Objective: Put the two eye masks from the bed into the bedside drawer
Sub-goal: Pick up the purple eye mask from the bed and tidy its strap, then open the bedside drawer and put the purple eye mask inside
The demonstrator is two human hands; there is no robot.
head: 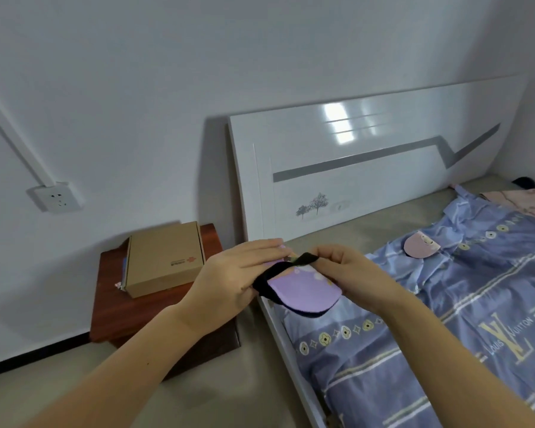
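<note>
Both of my hands hold a purple eye mask with a black back and strap, up in the air over the bed's left edge. My left hand grips its left end. My right hand pinches the black strap at the top. A pink eye mask lies on the blue patterned sheet further right. The dark red bedside cabinet stands left of the bed; my left arm hides its front, so no drawer is visible.
A brown cardboard box sits on the cabinet top over a thin blue item. The white headboard leans against the wall. A wall socket is at the left. Pink bedding lies at the far right.
</note>
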